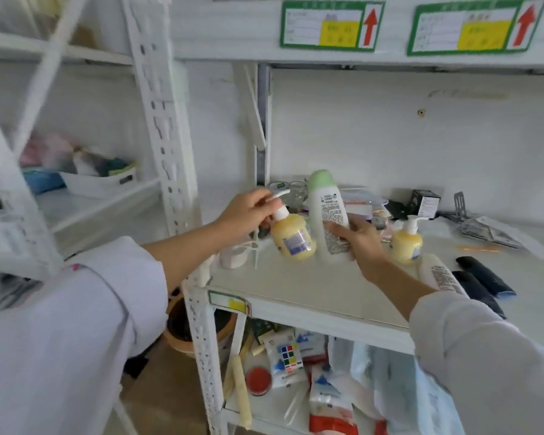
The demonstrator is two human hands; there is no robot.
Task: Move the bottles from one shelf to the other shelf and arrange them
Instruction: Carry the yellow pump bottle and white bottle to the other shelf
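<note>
The left hand (248,211) is pinching the pump top of a yellow pump bottle (292,238), fingers curled around the white nozzle, and is holding the bottle tilted, its base hanging just above the left part of the shelf (296,287). The right hand (358,240) is gripping a tall white bottle with a green cap (327,215) around its lower half, thumb pressed across the printed label, and the bottle is standing nearly upright with its cap leaning slightly back toward the wall. The two held bottles are sitting just beside each other, almost touching at their sides.

A second yellow pump bottle (406,243) is standing upright on the shelf just to the right of the right hand. Nearer the front edge, a white bottle (440,274) is lying on its side, partly hidden behind the right sleeve (484,356). Two dark tubes (484,277) are lying next to it toward the right edge. A small white holder (237,254) is sitting near the front left corner of the shelf. Along the back edge, a clear jar (296,191), flat packets and a small black box (426,202) are crowding together; motion blur is hiding their details. Both arms are wearing pale sleeves.
</note>
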